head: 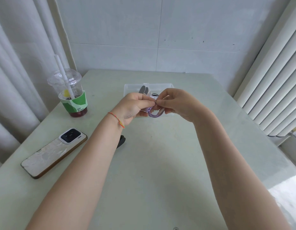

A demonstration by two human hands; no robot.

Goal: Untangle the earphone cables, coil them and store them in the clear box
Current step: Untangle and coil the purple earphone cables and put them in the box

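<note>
Both hands meet above the table's middle, just in front of the clear box point(132, 87). My left hand point(133, 107) and my right hand point(173, 103) pinch a coiled purple earphone cable point(154, 115), whose loop hangs below the fingers. The fingertips touch at a small dark piece on the cable. Inside the box I see a black cable point(154, 94) and grey oval pieces point(142, 89), partly hidden by my hands. A black item point(121, 141) lies on the table, mostly hidden under my left forearm.
A plastic cup with a straw and green sleeve point(72, 95) stands at the left. A phone point(55, 151) lies face down near the left edge. A white radiator point(273, 83) runs along the right, curtains hang at the left.
</note>
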